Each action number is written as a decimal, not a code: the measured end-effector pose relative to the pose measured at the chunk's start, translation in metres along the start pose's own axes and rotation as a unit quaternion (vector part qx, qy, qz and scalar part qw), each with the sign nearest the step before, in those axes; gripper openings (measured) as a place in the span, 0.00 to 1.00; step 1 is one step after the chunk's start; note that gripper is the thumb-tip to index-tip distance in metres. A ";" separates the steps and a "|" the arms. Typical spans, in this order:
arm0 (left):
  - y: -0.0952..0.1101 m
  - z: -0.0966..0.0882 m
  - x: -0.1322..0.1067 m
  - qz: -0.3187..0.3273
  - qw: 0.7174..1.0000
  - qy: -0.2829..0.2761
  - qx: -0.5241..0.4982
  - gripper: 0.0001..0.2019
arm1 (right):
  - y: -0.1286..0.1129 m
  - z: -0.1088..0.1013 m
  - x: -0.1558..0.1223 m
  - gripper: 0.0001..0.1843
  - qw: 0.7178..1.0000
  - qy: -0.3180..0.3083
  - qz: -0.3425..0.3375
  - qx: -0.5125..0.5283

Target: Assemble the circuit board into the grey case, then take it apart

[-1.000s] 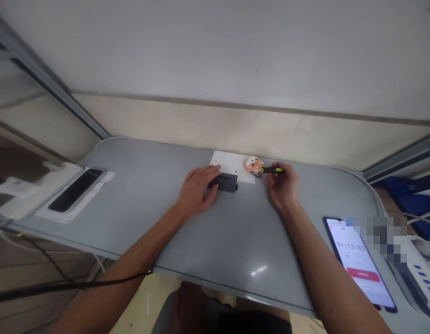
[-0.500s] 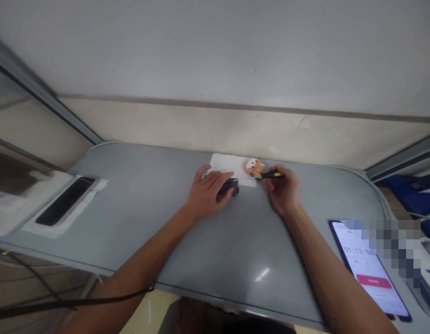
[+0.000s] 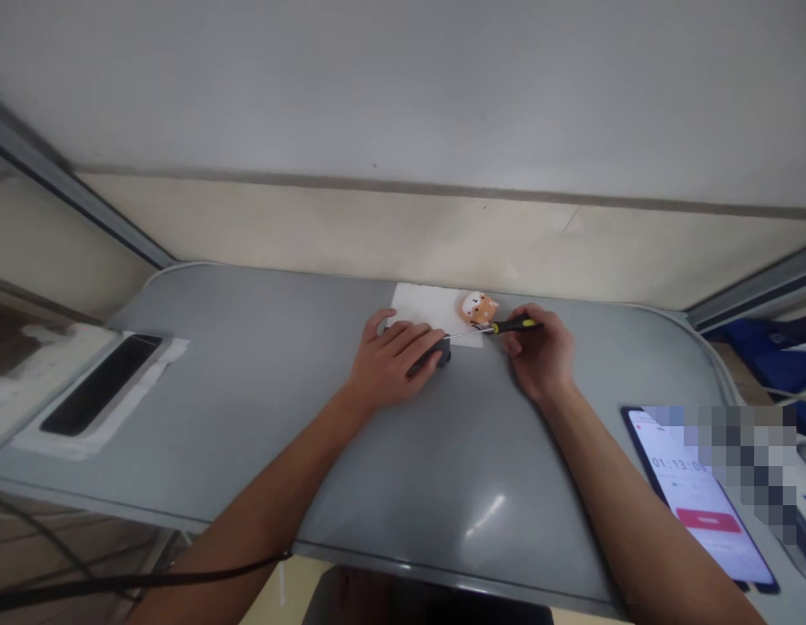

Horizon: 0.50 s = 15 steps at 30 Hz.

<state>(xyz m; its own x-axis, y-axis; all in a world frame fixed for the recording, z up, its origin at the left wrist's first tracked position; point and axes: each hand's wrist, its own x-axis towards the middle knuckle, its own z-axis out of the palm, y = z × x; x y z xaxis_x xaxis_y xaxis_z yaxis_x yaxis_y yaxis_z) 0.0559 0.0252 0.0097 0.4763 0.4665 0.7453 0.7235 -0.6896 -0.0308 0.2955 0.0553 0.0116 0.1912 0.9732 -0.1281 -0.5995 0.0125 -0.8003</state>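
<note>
A small dark grey box-shaped device [image 3: 435, 353] lies under my left hand [image 3: 396, 360], whose fingers close over its top and side. My right hand [image 3: 539, 351] grips a screwdriver [image 3: 517, 325] with a black and yellow handle. Its thin metal shaft points left, and the tip meets or nearly meets the right end of the device; exact contact is too small to tell. Just behind the shaft, an orange and white animal-face piece [image 3: 478, 307] rests on a white sheet of paper [image 3: 426, 302]. My left fingers hide much of the device.
On the grey table [image 3: 260, 365], a dark phone-like slab [image 3: 103, 384] lies on white paper at left. A phone with a lit timer screen [image 3: 699, 495] lies at right, beside a partly blurred white object. A black cable [image 3: 201, 573] crosses the lower left. A wall borders the back.
The view has shifted slightly. My right hand and the screwdriver sit a little farther right, while my left hand stays on the device.
</note>
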 end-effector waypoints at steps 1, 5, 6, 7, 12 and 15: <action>0.000 0.000 -0.001 -0.001 1.000 -0.001 -0.001 0.12 | 0.000 -0.001 0.001 0.07 1.000 0.004 0.001 0.007; -0.001 -0.002 -0.004 -0.005 1.000 -0.006 -0.009 0.11 | -0.002 -0.003 0.003 0.06 0.999 0.028 0.002 0.042; 0.000 -0.003 -0.004 -0.005 1.000 -0.006 -0.015 0.12 | -0.002 -0.004 0.004 0.06 0.998 0.028 0.004 0.051; 0.001 -0.004 -0.004 -0.004 1.000 -0.006 -0.023 0.12 | -0.003 -0.005 0.004 0.05 0.998 0.028 0.007 0.059; 0.011 -0.010 0.000 0.018 0.999 -0.005 -0.049 0.12 | -0.005 -0.007 0.005 0.06 0.996 0.032 0.026 0.080; 0.000 -0.028 0.002 -0.010 0.999 0.022 -0.042 0.10 | -0.004 -0.007 0.006 0.06 0.996 0.031 0.022 0.083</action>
<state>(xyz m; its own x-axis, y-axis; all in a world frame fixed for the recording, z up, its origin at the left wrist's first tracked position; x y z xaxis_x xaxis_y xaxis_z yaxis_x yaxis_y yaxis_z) 0.0431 0.0104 0.0296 0.4380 0.4573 0.7740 0.6871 -0.7254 0.0398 0.3043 0.0596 0.0097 0.2072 0.9575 -0.2005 -0.7269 0.0135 -0.6866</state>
